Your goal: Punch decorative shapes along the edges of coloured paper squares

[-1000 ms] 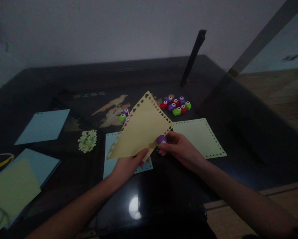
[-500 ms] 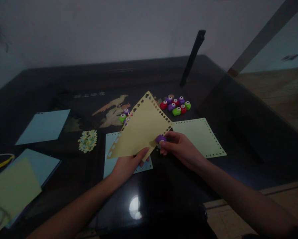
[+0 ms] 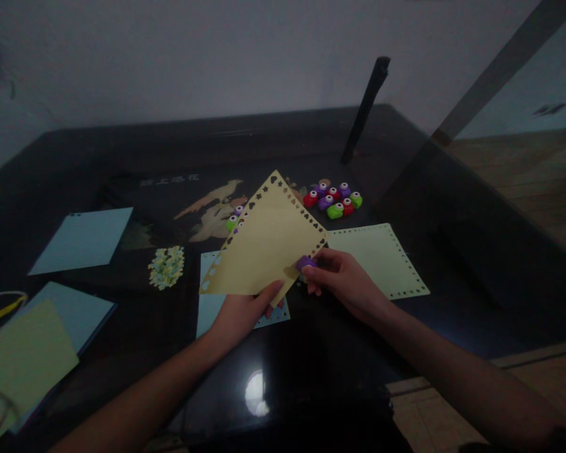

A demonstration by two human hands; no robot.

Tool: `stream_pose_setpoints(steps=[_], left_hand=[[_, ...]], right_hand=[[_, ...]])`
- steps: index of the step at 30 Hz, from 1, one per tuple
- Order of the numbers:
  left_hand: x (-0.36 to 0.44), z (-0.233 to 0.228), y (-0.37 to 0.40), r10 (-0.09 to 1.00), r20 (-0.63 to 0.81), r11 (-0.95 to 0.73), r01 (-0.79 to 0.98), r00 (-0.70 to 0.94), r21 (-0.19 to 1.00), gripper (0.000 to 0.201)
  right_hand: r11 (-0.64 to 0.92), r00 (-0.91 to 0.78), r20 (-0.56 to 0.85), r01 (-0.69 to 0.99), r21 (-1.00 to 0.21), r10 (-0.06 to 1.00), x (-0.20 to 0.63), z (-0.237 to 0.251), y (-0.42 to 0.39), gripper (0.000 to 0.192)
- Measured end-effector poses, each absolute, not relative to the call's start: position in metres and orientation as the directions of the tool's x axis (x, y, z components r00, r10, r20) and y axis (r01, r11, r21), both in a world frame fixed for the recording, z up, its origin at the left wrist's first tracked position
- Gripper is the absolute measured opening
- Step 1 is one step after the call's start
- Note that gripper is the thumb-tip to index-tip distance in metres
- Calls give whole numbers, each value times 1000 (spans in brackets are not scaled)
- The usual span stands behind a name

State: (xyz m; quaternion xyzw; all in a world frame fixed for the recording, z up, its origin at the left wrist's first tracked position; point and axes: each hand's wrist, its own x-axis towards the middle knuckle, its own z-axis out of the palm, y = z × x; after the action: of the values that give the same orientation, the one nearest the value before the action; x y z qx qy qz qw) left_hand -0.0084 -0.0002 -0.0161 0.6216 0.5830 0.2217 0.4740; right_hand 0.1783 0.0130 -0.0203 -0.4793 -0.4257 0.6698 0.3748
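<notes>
Head view, dim, left hand (image 3: 238, 314) grip pinching yellow sheet (image 3: 264, 242), right hand (image 3: 344, 283) grip clasping half-hidden purple punch (image 3: 305, 262)

Yellow sheet (image 3: 264, 248) tilted slightly flatter, its far corner leftward, between both hands.

The room is dim. A pale wall (image 3: 216, 56) runs behind the far edge of a glossy black table (image 3: 122, 157), whose top bears an inlaid picture of birds (image 3: 214, 204) near its middle. A round glare of light (image 3: 255, 393) shows by the near edge. A dark pole (image 3: 365, 110) leans at the far right corner. Wooden floor (image 3: 537, 182) lies to the right, under a slanted beam (image 3: 495, 72).
</notes>
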Motion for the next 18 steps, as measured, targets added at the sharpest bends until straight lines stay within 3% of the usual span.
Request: stream_pose_setpoints(steps=[18], left_hand=[[-8, -16, 0, 923, -301, 152, 493, 239, 857, 33]], right_hand=[[-330, -246, -308, -51, -943, 919, 178, -22, 13, 25]])
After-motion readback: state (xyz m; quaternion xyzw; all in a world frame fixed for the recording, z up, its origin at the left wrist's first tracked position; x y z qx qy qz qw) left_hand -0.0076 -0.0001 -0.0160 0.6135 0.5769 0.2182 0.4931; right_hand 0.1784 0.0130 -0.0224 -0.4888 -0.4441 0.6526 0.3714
